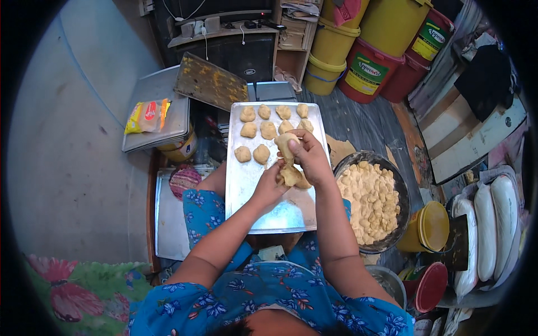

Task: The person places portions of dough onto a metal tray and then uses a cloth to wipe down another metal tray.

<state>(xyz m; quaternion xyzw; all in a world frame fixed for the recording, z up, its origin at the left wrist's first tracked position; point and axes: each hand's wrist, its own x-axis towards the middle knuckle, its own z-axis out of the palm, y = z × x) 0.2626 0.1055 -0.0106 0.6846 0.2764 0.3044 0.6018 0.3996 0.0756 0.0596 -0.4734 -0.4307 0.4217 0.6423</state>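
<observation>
The metal tray [238, 193] shines, the dough [287, 144] looks matt, the buckets [386, 28] smooth plastic

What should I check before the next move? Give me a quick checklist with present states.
1. Right hand gripping dough: ok.
2. Left hand on the dough's lower end: ok.
3. Dough fully parted between the hands: cannot tell.
4. Bare space on the metal tray, near the person: ok.
5. More dough in the dark basin, right of the tray: ok.
6. Tray's support steady: cannot tell, mostly hidden.
</observation>
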